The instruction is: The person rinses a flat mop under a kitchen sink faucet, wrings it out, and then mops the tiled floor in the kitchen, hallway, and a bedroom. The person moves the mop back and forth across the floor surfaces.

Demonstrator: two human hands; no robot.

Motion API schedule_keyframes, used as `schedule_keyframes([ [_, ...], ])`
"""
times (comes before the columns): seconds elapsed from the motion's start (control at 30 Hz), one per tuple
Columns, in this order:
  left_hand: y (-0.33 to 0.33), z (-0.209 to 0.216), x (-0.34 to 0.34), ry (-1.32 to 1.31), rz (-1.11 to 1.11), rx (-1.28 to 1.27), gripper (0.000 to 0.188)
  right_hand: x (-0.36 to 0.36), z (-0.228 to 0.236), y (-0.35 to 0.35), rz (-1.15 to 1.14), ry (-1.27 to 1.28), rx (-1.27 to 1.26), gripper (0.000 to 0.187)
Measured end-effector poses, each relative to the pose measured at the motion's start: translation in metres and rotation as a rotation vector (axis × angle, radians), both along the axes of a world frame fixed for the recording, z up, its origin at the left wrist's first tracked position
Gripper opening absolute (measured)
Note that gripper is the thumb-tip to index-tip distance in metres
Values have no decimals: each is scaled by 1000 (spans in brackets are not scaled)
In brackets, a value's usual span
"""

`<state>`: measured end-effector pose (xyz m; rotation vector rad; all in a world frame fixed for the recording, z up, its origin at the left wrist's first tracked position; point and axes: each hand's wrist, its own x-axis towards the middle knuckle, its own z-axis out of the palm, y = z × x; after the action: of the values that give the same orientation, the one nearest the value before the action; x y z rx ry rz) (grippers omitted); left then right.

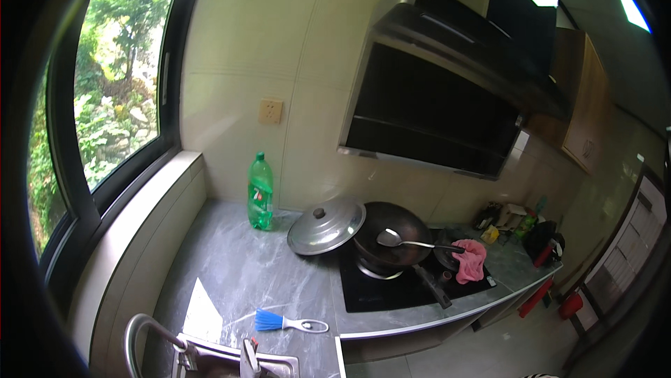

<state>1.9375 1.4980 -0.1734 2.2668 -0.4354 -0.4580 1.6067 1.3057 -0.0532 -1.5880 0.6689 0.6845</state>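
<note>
Nearest, at the lower edge: curved metal faucet (143, 332) over the sink rim (279, 364). Neither hand in frame, so their state cannot be told. Just beyond, a blue-bristled brush with white handle (286, 322) lies flat on the grey marbled counter (237, 266). Further back, black wok (391, 238) on the dark cooktop (391, 290), metal ladle (402, 240) resting inside; steel lid (326, 225) leans against the wok's left side. Pink cloth (472, 260) to the right. Green plastic bottle (260, 193) upright near the wall. Range hood (447, 91) above.
</note>
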Motion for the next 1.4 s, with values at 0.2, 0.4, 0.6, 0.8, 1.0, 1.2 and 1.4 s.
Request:
schedule_keyframes([
  [0.2,-6,11,9,9,-18,15,31,3,16,4,16,-15,45,19],
  [0.4,-17,17,11,14,-52,-15,31,-7,15,1,-130,-34,219,16],
  [0.6,-17,19,15,25,-74,-11,31,-9,-19,-5,-97,-79,65,20],
  [0.8,-14,25,23,30,-82,-2,30,-10,-97,-26,54,-198,-107,25],
  [1.0,-30,24,11,57,-141,-21,30,-61,-195,-44,159,-247,-276,21],
  [1.2,-22,14,6,84,-123,4,30,-26,-79,-18,11,-55,-32,16],
  [1.4,49,-72,-54,209,-83,-166,30,-15,-86,-32,178,-320,-175,22],
])
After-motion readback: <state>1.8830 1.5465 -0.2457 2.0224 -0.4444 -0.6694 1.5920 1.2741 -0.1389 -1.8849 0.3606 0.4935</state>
